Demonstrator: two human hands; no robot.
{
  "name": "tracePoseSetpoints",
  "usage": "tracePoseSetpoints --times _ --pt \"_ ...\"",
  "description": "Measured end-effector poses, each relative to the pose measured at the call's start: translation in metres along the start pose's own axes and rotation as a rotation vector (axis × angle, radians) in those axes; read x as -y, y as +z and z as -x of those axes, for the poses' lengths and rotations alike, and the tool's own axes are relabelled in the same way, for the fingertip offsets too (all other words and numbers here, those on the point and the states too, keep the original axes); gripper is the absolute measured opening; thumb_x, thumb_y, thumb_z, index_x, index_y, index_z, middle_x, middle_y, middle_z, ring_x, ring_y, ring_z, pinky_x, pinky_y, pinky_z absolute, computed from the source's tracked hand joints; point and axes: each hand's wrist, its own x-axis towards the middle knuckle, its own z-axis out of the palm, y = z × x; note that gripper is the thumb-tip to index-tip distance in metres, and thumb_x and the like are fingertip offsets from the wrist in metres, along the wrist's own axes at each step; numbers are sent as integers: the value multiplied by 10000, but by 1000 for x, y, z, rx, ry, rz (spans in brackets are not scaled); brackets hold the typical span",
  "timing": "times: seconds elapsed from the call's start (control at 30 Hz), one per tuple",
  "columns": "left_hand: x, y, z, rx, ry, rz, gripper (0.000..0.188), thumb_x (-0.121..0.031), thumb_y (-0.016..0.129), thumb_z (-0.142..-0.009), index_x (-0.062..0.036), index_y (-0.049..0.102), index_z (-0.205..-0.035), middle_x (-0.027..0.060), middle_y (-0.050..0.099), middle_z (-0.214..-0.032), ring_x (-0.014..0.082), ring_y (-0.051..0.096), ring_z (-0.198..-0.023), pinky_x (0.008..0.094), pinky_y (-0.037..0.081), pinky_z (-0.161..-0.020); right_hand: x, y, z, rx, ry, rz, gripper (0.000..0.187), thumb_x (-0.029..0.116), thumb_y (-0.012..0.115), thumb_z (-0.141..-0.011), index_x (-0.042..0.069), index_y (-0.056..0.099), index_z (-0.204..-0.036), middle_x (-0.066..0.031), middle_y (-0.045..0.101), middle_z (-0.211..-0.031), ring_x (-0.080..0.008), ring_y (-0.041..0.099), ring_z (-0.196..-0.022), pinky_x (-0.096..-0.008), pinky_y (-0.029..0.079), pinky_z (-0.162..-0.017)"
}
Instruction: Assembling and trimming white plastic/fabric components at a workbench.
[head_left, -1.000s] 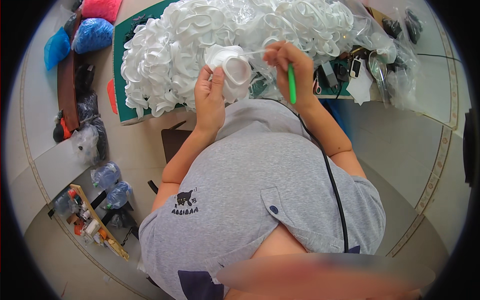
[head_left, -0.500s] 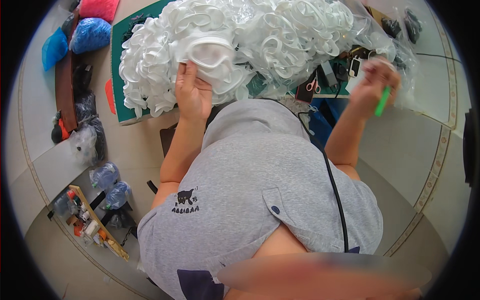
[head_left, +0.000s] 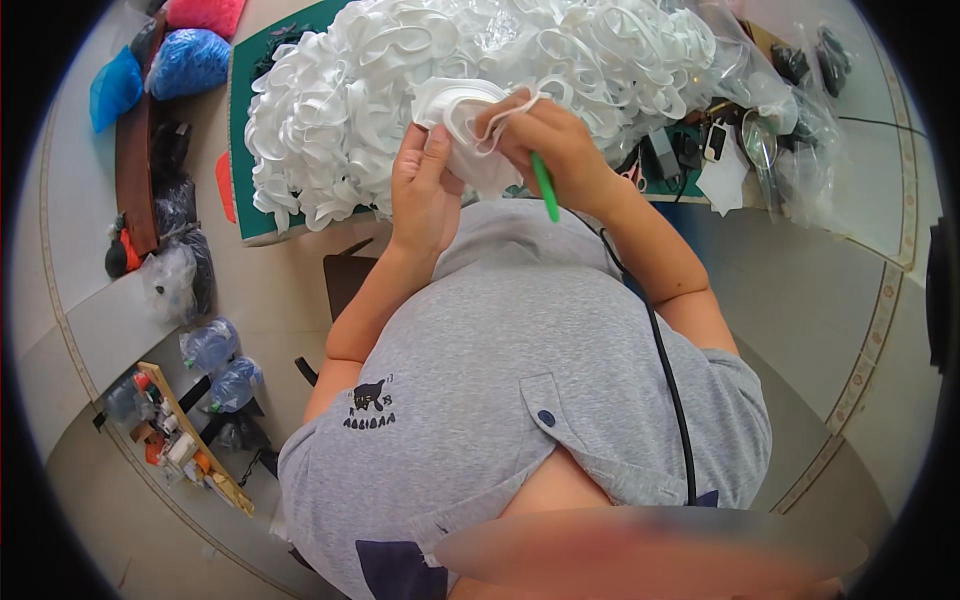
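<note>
Above the near edge of the green table, my left hand (head_left: 428, 185) grips a white looped piece (head_left: 458, 105) between thumb and fingers. It has a thick pale rim and a soft, see-through part hanging below. My right hand (head_left: 555, 145) is closed at the piece's right side, with a slim green stick-like tool (head_left: 545, 188) jutting down from its grip. A thin white strand curls at the right fingertips; whether they pinch it I cannot tell. Behind both hands rises a large heap of similar white looped pieces (head_left: 330, 110), partly in clear plastic.
Scissors (head_left: 636, 178) with pink handles lie right of my right forearm, near a black box-shaped adapter (head_left: 660, 152) and a white paper (head_left: 724, 178). A clear plastic bag (head_left: 805, 150) hangs at the right. A black cable (head_left: 665, 370) runs down my shirt.
My right hand has come left from the table's right side to the white piece, bringing the green tool. My left hand has shifted slightly right, tilting the piece.
</note>
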Motion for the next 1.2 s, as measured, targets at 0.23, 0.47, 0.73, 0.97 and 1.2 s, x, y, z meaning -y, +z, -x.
tracePoseSetpoints --times 0.23,0.47,0.73,0.97,1.2 --pt "-16 -17 -6 -49 -13 214 312 -148 423 -985 -51 451 -1280 72 543 -1262 201 517 -1184 397 416 -1015 0 -47 43 -248 407 -410 314 -192 536 -746 45 340 -681 -122 581 -842 -165 582 -844 -276 483 -755" --pt "-17 -27 -11 122 -254 616 397 -220 358 -991 -45 419 -1342 103 483 -1361 254 443 -1273 460 339 -1077 0 -100 160 268 977 -21 329 -41 616 -816 48 335 -669 -88 554 -722 -129 575 -739 -251 453 -662" --pt "6 -33 -24 232 -498 882 401 -206 327 -991 -28 423 -1338 126 468 -1371 276 431 -1283 485 311 -1104 32 -97 184 271 1713 76 507 434 564 -907 -4 513 -656 -60 515 -522 -173 528 -386 -312 417 -402" --pt "9 -38 -19 231 -571 929 384 -170 328 -990 -4 421 -1324 131 464 -1368 275 442 -1272 464 322 -1111 16 -98 202 166 1445 7 485 462 467 -951 9 560 -803 -56 553 -747 -118 516 -632 -241 434 -547" --pt "19 -7 -3 209 -380 505 353 -102 480 -946 -67 470 -1298 96 495 -1342 247 464 -1251 432 357 -1085 31 -66 93 -424 745 -654 46 -24 629 -851 -11 606 -889 -83 621 -839 -135 614 -769 -240 508 -701"
